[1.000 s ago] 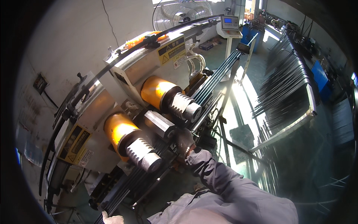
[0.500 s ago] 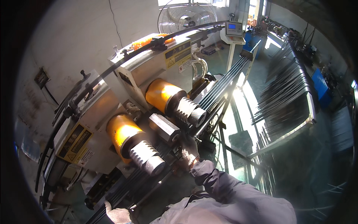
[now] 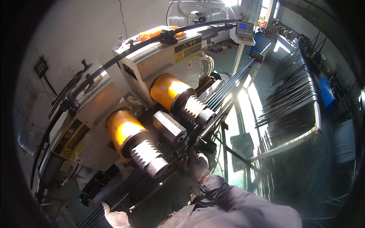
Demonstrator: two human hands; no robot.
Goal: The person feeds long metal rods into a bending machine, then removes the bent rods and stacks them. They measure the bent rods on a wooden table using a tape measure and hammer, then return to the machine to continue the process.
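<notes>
A row of long thin metal rods (image 3: 230,88) runs slantwise beneath two threaded rollers (image 3: 149,155) with yellow housings (image 3: 123,127) on a pale machine. At the rods' near left end is my left hand (image 3: 116,218) in a light work glove. Its thumb lies over the rods and the other fingers curl out of sight, closed around them. My gloved right hand (image 3: 198,167) reaches up beside the machine, just below a grey hexagonal metal block (image 3: 169,126). Its fingertips sink into shadow by dark metal parts, so what they touch is hidden.
A rack (image 3: 316,114) heaped with thin rods stands to the right. Behind the machine are a large fan (image 3: 197,15) and a control panel (image 3: 244,28) on a post. A dark curved bar (image 3: 129,51) arches over the machine, and a plate (image 3: 256,57) stands at the rods' far end.
My right hand has drawn down and slightly right, away from the block. My left hand stays at the near rod ends, shifted a little left. The view has shifted slightly.
</notes>
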